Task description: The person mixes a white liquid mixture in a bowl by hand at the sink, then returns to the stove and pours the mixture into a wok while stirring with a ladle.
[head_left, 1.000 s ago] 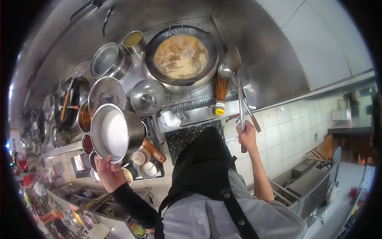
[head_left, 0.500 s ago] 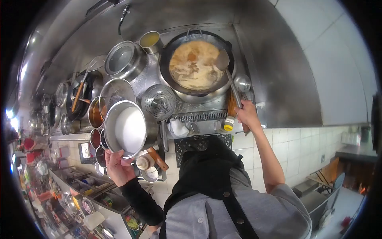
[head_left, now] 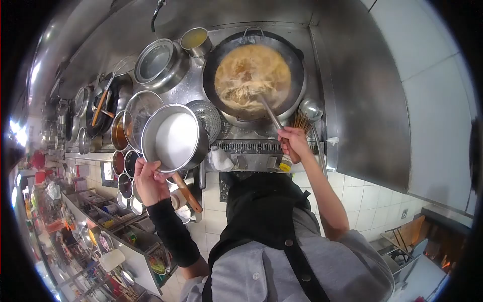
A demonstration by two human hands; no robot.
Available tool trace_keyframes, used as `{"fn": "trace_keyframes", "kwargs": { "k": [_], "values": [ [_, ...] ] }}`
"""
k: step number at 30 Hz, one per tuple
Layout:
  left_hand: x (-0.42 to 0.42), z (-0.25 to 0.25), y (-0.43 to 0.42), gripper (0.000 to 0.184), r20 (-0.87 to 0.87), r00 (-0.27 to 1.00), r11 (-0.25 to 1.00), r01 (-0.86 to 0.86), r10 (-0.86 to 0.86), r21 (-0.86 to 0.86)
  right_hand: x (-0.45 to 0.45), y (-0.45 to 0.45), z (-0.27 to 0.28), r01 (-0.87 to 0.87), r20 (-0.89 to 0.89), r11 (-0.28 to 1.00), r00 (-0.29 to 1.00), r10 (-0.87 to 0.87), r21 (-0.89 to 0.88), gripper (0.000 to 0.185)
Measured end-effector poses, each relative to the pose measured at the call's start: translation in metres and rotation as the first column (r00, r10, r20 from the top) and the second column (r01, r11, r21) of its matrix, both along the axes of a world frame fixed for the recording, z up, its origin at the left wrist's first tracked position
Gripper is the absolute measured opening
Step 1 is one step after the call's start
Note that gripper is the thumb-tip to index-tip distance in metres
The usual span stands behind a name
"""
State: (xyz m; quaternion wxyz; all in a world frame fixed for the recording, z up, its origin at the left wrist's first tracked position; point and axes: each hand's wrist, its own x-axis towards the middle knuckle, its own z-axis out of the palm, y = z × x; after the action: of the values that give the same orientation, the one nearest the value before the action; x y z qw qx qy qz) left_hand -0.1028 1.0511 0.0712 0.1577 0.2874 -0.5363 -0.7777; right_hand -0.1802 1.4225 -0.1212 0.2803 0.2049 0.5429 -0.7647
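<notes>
My right hand [head_left: 294,143] is closed around the handle of a metal ladle [head_left: 271,113]. The ladle's bowl is sunk in a bubbling, light-brown liquid [head_left: 251,75] in the large black wok [head_left: 210,75]. With my left hand [head_left: 151,181] I grip the lower rim of a deep steel pot [head_left: 192,158], left of the wok and tilted slightly. Something smooth and white [head_left: 176,141] covers its bottom; whether liquid or powder, I cannot tell. A wooden handle [head_left: 187,192] shows just below the pot; its join is hidden.
Behind the pot are a perforated skimmer [head_left: 206,118], a mesh strainer [head_left: 146,113] and a lidded pot [head_left: 156,63]. A yellow-filled pot [head_left: 196,43] stands beside the wok. Right of it are a bamboo brush [head_left: 302,122] and another ladle [head_left: 311,108]. Seasoning containers [head_left: 121,163] line the left.
The ladle's bowl has gone from the wok's right side down into the liquid nearer the middle, which now churns. My right hand has shifted left. The steel pot now covers part of the skimmer.
</notes>
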Motion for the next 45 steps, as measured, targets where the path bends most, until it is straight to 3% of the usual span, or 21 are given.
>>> {"fn": "trace_keyframes", "kwargs": {
  "k": [3,4,7,8,11,12,16,19,20,24,26,28,31,32,36,37,39,40,44,45],
  "values": [
    [-0.022,-0.001,0.002,0.021,-0.020,1.000,1.000,0.023,-0.023,-0.010,0.017,-0.004,-0.010,-0.017,-0.197,0.929,0.976,0.096,0.370,0.024],
    [-0.030,0.000,0.003,0.020,-0.011,0.999,0.999,0.035,-0.035,-0.030,0.027,-0.004,0.004,0.011,-0.198,0.930,0.978,0.066,0.366,0.025],
    [-0.046,-0.005,0.000,0.018,-0.001,0.997,0.994,0.079,-0.079,-0.080,0.032,0.006,0.040,-0.012,0.052,0.999,0.999,0.010,0.036,0.025],
    [-0.054,-0.007,-0.001,0.018,-0.003,0.996,0.992,0.083,-0.084,-0.091,0.025,0.010,0.045,-0.073,0.063,0.997,0.995,0.075,-0.039,0.024],
    [-0.075,-0.016,-0.006,0.015,-0.006,0.993,0.985,0.119,-0.121,-0.122,-0.003,0.005,0.007,-0.087,-0.011,0.995,0.996,0.087,-0.037,0.023],
    [-0.083,-0.016,-0.007,0.014,-0.003,0.990,0.982,0.136,-0.138,-0.128,-0.008,-0.004,0.000,-0.015,-0.020,0.998,1.000,0.014,-0.067,0.026],
    [-0.111,-0.016,-0.007,0.011,0.018,0.985,0.974,0.173,-0.172,-0.149,0.022,-0.011,-0.002,0.027,-0.212,0.930,0.976,0.056,0.367,0.025],
    [-0.126,-0.018,-0.010,0.010,0.019,0.976,0.964,0.218,-0.218,-0.150,0.033,0.002,0.027,-0.015,-0.015,0.997,1.000,0.016,0.074,0.026],
    [-0.135,-0.022,-0.013,0.008,0.014,0.973,0.961,0.230,-0.230,-0.151,0.025,0.009,0.035,-0.077,0.014,0.997,0.997,0.077,0.025,0.028],
    [-0.161,-0.018,-0.008,0.006,0.043,0.961,0.942,0.276,-0.273,-0.192,-0.009,0.001,-0.008,0.009,-0.068,0.996,0.998,-0.015,-0.087,0.027],
    [-0.170,-0.014,-0.003,0.006,0.064,0.961,0.934,0.277,-0.269,-0.225,0.001,-0.008,-0.022,0.035,-0.209,0.978,0.978,0.009,0.206,0.024],
    [-0.180,-0.015,-0.003,0.006,0.069,0.950,0.924,0.311,-0.303,-0.225,0.022,-0.014,-0.008,0.047,-0.281,0.870,0.954,0.107,0.491,0.022],
    [-0.193,-0.013,0.000,0.007,0.086,0.948,0.916,0.319,-0.307,-0.241,0.039,-0.007,0.013,0.003,-0.142,0.981,0.990,0.025,0.196,0.021],
    [-0.198,-0.012,0.002,0.008,0.091,0.944,0.911,0.331,-0.318,-0.247,0.029,-0.001,0.015,-0.063,-0.013,0.994,0.998,0.064,0.086,0.021],
    [-0.225,-0.017,0.002,0.010,0.102,0.923,0.889,0.384,-0.370,-0.247,-0.007,-0.003,-0.018,0.013,-0.017,0.996,1.000,-0.015,-0.088,0.019],
    [-0.230,-0.016,0.003,0.010,0.102,0.920,0.887,0.391,-0.377,-0.246,-0.004,-0.009,-0.022,0.016,-0.129,0.993,0.992,0.000,0.120,0.021],
    [-0.238,-0.014,0.006,0.010,0.115,0.917,0.876,0.399,-0.382,-0.272,0.011,-0.020,-0.027,0.086,-0.327,0.857,0.940,0.100,0.508,0.025],
    [-0.241,-0.013,0.007,0.010,0.120,0.917,0.873,0.398,-0.380,-0.282,0.020,-0.021,-0.021,0.116,-0.361,0.832,0.927,0.106,0.542,0.025],
    [-0.259,-0.008,0.010,0.011,0.137,0.913,0.863,0.408,-0.385,-0.299,0.024,-0.008,0.020,0.005,-0.001,1.000,1.000,-0.005,0.030,0.022],
    [-0.263,-0.004,0.012,0.011,0.143,0.911,0.859,0.413,-0.388,-0.301,0.013,-0.006,0.019,0.003,-0.001,1.000,1.000,-0.003,-0.013,0.022]
  ]
}}
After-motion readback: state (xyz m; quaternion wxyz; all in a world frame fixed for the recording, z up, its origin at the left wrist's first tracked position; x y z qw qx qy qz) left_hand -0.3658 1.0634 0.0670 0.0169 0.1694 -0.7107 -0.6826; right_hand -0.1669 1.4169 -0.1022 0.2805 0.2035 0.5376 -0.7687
